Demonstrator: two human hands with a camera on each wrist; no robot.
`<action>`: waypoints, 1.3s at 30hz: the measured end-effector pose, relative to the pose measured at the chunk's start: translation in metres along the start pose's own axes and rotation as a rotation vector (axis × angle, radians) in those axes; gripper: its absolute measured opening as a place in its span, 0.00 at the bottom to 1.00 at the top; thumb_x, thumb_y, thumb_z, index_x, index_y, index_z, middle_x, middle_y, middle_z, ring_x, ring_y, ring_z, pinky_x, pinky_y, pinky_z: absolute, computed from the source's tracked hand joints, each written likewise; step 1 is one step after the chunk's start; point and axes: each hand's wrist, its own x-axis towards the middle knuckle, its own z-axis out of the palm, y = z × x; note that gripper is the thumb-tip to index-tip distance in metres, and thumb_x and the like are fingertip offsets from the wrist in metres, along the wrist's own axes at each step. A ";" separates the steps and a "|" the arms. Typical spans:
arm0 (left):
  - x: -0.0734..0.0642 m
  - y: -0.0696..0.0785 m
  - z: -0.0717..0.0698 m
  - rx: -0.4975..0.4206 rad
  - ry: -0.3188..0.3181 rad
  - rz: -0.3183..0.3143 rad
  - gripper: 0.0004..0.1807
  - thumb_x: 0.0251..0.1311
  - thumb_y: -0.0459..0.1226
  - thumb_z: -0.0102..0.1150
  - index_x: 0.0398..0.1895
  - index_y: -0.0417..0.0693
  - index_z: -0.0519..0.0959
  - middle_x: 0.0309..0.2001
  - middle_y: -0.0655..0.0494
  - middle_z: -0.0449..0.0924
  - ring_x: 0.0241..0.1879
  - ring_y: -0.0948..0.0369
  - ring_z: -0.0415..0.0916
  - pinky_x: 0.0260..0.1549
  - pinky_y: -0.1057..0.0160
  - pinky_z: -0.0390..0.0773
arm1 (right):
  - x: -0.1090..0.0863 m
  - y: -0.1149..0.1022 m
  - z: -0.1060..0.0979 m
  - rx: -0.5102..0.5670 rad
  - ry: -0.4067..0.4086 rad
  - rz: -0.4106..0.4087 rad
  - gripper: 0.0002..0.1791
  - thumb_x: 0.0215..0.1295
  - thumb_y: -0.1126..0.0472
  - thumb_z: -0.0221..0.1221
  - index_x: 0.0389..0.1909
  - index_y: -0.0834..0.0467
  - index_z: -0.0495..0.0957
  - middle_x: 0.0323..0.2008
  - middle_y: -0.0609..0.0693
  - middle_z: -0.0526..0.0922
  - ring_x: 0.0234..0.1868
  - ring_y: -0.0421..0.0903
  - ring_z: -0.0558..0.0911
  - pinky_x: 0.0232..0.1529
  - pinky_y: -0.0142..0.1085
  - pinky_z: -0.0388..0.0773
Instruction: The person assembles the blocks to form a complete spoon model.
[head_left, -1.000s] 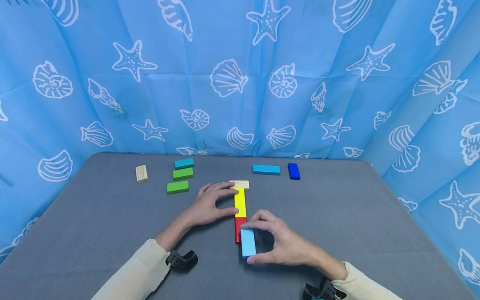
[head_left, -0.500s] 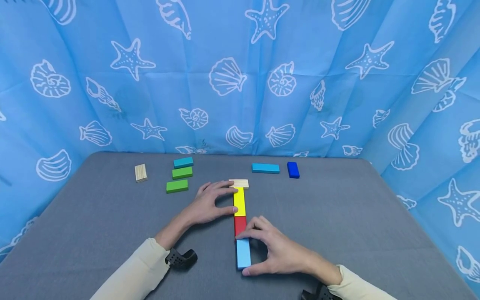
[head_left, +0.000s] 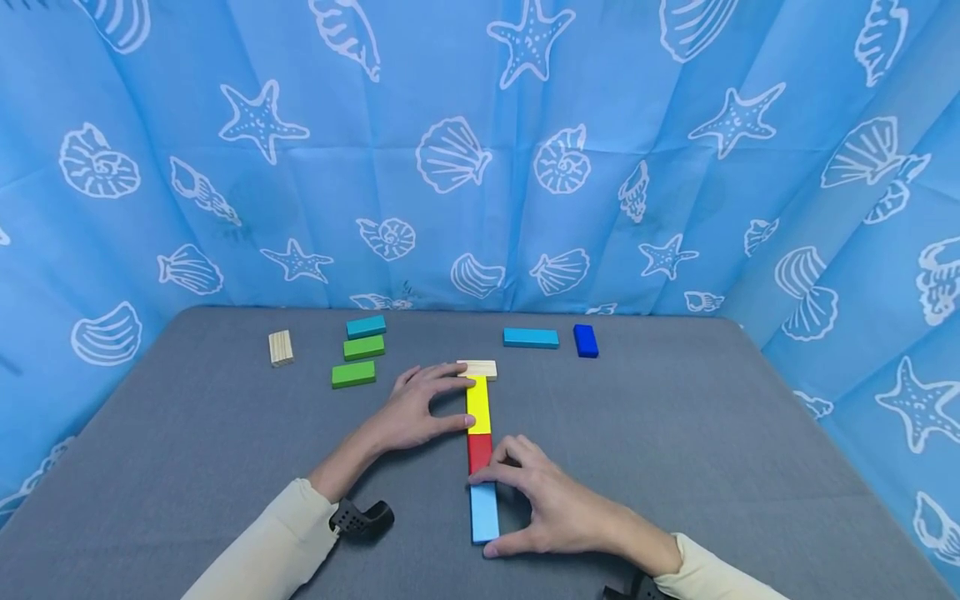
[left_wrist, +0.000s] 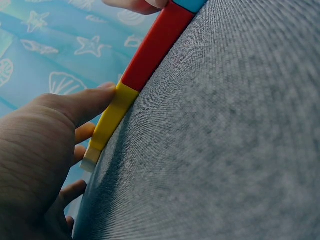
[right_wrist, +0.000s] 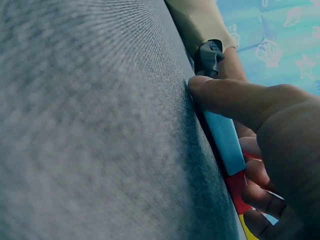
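The light blue block [head_left: 484, 515] has moved from the red block's [head_left: 479, 450] right side to its near end, so now they line up. The right hand [head_left: 551, 504] pinches it end to end. The left hand [head_left: 415, 410], fingers spread, touches the yellow block [head_left: 478, 407]. There's room toward the tabletop's [head_left: 675, 450] right edge.

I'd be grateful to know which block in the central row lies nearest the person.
The light blue block, held end to end by the right hand; the row's red block, yellow block and pale wooden block lie farther off.
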 end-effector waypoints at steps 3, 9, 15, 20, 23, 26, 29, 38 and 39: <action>0.000 0.000 0.000 -0.003 0.000 0.002 0.33 0.62 0.57 0.65 0.69 0.59 0.75 0.76 0.56 0.63 0.76 0.51 0.55 0.73 0.37 0.38 | 0.000 0.000 0.001 -0.010 0.002 -0.005 0.36 0.55 0.37 0.72 0.65 0.39 0.76 0.52 0.34 0.67 0.56 0.39 0.66 0.54 0.38 0.71; 0.000 -0.001 0.000 -0.005 0.006 0.004 0.33 0.62 0.57 0.65 0.69 0.59 0.76 0.76 0.56 0.63 0.76 0.50 0.55 0.73 0.36 0.38 | 0.000 0.000 0.001 -0.018 0.008 -0.014 0.36 0.54 0.38 0.73 0.65 0.39 0.77 0.52 0.34 0.67 0.56 0.39 0.66 0.54 0.38 0.71; 0.001 -0.001 0.001 -0.011 0.005 -0.004 0.33 0.61 0.57 0.66 0.69 0.60 0.76 0.75 0.57 0.63 0.76 0.51 0.55 0.73 0.36 0.39 | 0.000 0.000 -0.004 -0.008 0.024 -0.001 0.37 0.53 0.37 0.73 0.65 0.40 0.77 0.53 0.35 0.67 0.55 0.39 0.66 0.53 0.37 0.73; 0.002 -0.002 0.001 -0.004 0.002 -0.007 0.33 0.61 0.58 0.66 0.69 0.62 0.75 0.76 0.58 0.63 0.76 0.52 0.55 0.73 0.37 0.39 | 0.004 0.008 -0.019 0.027 0.104 0.016 0.36 0.55 0.37 0.72 0.63 0.44 0.79 0.52 0.41 0.72 0.54 0.43 0.70 0.53 0.43 0.73; 0.002 -0.003 0.002 -0.001 -0.001 -0.006 0.34 0.61 0.58 0.66 0.69 0.62 0.75 0.76 0.59 0.63 0.76 0.53 0.55 0.73 0.38 0.39 | 0.011 0.019 -0.034 0.056 0.178 0.031 0.34 0.57 0.41 0.73 0.63 0.49 0.79 0.52 0.47 0.75 0.55 0.48 0.74 0.54 0.49 0.73; 0.002 -0.004 0.003 -0.005 -0.004 -0.003 0.33 0.61 0.58 0.65 0.70 0.62 0.75 0.76 0.59 0.62 0.76 0.53 0.55 0.73 0.38 0.38 | 0.020 0.037 -0.048 0.058 0.269 0.050 0.32 0.59 0.48 0.73 0.62 0.55 0.79 0.53 0.52 0.78 0.55 0.52 0.76 0.54 0.53 0.74; 0.002 -0.004 0.003 -0.008 -0.004 0.002 0.33 0.61 0.58 0.65 0.69 0.61 0.75 0.76 0.59 0.62 0.76 0.54 0.55 0.73 0.38 0.39 | 0.031 0.056 -0.062 0.044 0.367 0.094 0.29 0.61 0.53 0.72 0.62 0.59 0.79 0.54 0.54 0.79 0.56 0.54 0.77 0.54 0.54 0.75; 0.001 -0.002 0.002 -0.009 0.011 0.018 0.32 0.62 0.57 0.66 0.68 0.60 0.77 0.75 0.57 0.64 0.75 0.53 0.57 0.73 0.36 0.39 | 0.063 0.100 -0.087 0.031 0.514 0.242 0.29 0.65 0.55 0.69 0.64 0.62 0.77 0.60 0.60 0.76 0.60 0.57 0.73 0.60 0.55 0.72; 0.000 -0.001 0.001 -0.011 0.014 0.023 0.32 0.62 0.57 0.66 0.68 0.59 0.77 0.75 0.57 0.64 0.75 0.53 0.57 0.72 0.36 0.39 | 0.066 0.104 -0.089 0.024 0.520 0.252 0.29 0.65 0.55 0.69 0.64 0.63 0.76 0.60 0.60 0.76 0.61 0.57 0.73 0.60 0.55 0.72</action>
